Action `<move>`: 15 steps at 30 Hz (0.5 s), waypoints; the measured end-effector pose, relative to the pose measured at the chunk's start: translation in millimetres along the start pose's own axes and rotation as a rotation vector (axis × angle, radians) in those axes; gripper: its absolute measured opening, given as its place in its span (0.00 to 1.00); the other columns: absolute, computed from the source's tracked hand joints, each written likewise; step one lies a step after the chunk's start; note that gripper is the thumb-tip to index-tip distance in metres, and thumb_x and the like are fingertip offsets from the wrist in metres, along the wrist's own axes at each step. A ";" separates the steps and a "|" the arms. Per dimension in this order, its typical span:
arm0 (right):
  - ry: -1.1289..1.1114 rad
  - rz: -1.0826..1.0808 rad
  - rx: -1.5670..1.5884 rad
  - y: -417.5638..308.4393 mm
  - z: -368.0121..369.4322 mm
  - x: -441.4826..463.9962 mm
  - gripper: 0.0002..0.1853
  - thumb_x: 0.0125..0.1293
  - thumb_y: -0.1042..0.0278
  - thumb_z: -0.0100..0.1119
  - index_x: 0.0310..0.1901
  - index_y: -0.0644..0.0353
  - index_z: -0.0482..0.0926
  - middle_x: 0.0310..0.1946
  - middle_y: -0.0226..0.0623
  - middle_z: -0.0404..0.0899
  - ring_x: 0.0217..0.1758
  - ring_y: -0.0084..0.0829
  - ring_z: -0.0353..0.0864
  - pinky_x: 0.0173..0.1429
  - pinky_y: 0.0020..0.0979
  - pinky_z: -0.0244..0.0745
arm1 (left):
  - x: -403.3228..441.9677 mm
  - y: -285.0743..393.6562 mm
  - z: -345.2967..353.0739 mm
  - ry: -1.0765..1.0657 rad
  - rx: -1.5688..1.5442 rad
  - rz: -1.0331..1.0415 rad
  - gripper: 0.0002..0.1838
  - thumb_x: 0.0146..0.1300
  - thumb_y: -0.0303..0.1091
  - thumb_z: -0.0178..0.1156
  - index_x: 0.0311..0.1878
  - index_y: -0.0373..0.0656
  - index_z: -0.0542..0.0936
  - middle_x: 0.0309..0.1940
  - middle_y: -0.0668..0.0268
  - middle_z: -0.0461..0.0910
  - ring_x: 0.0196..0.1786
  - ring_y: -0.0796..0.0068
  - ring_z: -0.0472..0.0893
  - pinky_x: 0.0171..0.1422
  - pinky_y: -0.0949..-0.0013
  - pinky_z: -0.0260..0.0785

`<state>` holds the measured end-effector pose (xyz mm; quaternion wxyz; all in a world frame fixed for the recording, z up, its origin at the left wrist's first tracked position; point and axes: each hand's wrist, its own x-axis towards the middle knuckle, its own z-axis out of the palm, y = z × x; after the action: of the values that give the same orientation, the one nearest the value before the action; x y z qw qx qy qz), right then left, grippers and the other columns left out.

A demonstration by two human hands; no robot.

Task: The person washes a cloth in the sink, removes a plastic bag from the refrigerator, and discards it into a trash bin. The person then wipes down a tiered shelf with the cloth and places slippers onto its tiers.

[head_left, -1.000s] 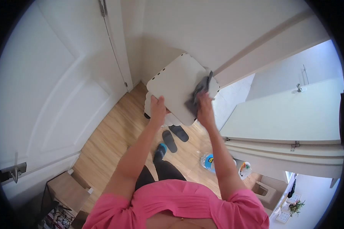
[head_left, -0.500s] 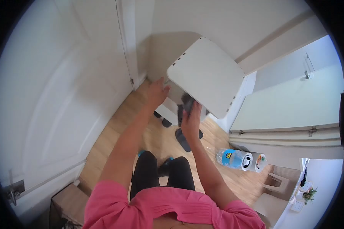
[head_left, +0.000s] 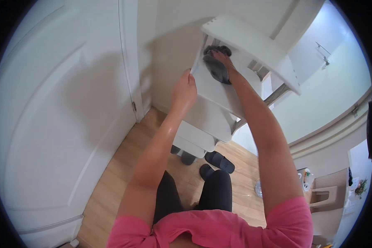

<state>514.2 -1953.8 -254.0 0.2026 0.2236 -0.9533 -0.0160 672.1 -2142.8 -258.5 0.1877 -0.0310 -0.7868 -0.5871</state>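
Observation:
A white tiered shelf rack (head_left: 252,37) stands against the wall in front of me. My right hand (head_left: 224,63) reaches in under its top board and presses a crumpled grey cloth (head_left: 217,71) on the board below, near the back left corner. The fingers are partly sunk in the cloth. At the rack's left side, my left hand (head_left: 185,89) is closed around the upright at the board's edge, its thumb toward the top. Lower boards (head_left: 194,138) of the rack show beneath my arms.
Black slippers (head_left: 220,162) lie on the wooden floor to the right of the rack's foot, with dark footwear under its lowest board. A white door (head_left: 58,124) is at left. A plastic bottle (head_left: 258,189) is mostly hidden behind my right arm.
My right hand has moved up and inward with the cloth, from the rack's front to under its top board. My left hand has closed on the upright. The view has shifted.

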 end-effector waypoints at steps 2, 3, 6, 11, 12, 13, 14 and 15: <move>-0.065 -0.204 0.196 -18.5 -8.8 -22.9 0.29 0.59 0.65 0.50 0.63 0.59 0.58 0.64 0.46 0.56 0.66 0.44 0.56 0.71 0.39 0.45 | 0.5 -8.1 7.0 0.077 -0.036 0.083 0.17 0.65 0.31 0.40 0.52 0.35 0.71 0.39 0.46 0.76 0.44 0.46 0.75 0.48 0.54 0.65; -0.079 -0.309 0.285 -37.6 -25.2 -44.6 0.28 0.61 0.66 0.48 0.64 0.59 0.57 0.64 0.47 0.56 0.67 0.45 0.56 0.71 0.40 0.45 | 0.7 -13.4 8.9 0.091 -0.082 0.092 0.17 0.65 0.31 0.40 0.52 0.35 0.71 0.39 0.46 0.76 0.44 0.46 0.75 0.48 0.55 0.65; -0.090 -0.179 0.191 -106.4 -108.0 -141.0 0.23 0.66 0.63 0.42 0.61 0.60 0.60 0.63 0.46 0.58 0.67 0.47 0.55 0.70 0.45 0.46 | 5.2 -12.8 22.0 0.131 -0.157 0.148 0.17 0.65 0.31 0.40 0.52 0.35 0.71 0.39 0.46 0.77 0.44 0.46 0.75 0.48 0.55 0.66; -0.234 0.253 -0.070 -53.6 -89.2 -97.0 0.24 0.65 0.55 0.43 0.59 0.57 0.63 0.61 0.46 0.61 0.67 0.52 0.54 0.67 0.54 0.48 | -3.3 -7.4 14.7 0.063 -0.129 0.107 0.17 0.64 0.30 0.40 0.52 0.36 0.71 0.39 0.46 0.77 0.44 0.46 0.75 0.48 0.55 0.66; -0.194 0.234 -0.190 -23.4 -65.8 -77.7 0.24 0.65 0.54 0.43 0.60 0.55 0.62 0.60 0.46 0.62 0.66 0.52 0.56 0.66 0.53 0.51 | -2.7 -9.6 14.2 0.063 -0.101 0.113 0.17 0.65 0.30 0.40 0.52 0.36 0.71 0.40 0.46 0.76 0.44 0.47 0.75 0.48 0.55 0.66; -0.159 0.217 -0.307 9.1 -33.4 -56.5 0.25 0.64 0.53 0.43 0.61 0.53 0.61 0.59 0.45 0.63 0.65 0.51 0.57 0.65 0.52 0.53 | -3.4 -12.5 14.1 0.059 -0.073 0.117 0.17 0.65 0.29 0.40 0.52 0.36 0.71 0.40 0.47 0.76 0.45 0.48 0.75 0.49 0.56 0.66; -0.206 0.134 -0.294 30.2 -3.6 -19.8 0.27 0.63 0.53 0.45 0.62 0.52 0.59 0.57 0.46 0.65 0.64 0.51 0.59 0.63 0.51 0.57 | -4.0 -15.9 14.5 0.055 -0.046 0.123 0.17 0.65 0.29 0.40 0.53 0.36 0.71 0.41 0.47 0.76 0.45 0.49 0.76 0.49 0.56 0.65; -0.172 0.182 0.070 49.3 37.5 9.1 0.27 0.62 0.51 0.46 0.61 0.52 0.60 0.57 0.45 0.66 0.63 0.47 0.62 0.62 0.46 0.60 | -4.0 -16.9 15.3 0.069 -0.121 0.098 0.17 0.65 0.29 0.40 0.53 0.36 0.71 0.42 0.48 0.76 0.46 0.51 0.76 0.50 0.57 0.65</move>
<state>471.4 -1915.6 -279.0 0.1128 0.1409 -0.9834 0.0167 667.3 -2132.9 -279.0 0.2409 -0.0606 -0.7407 -0.6243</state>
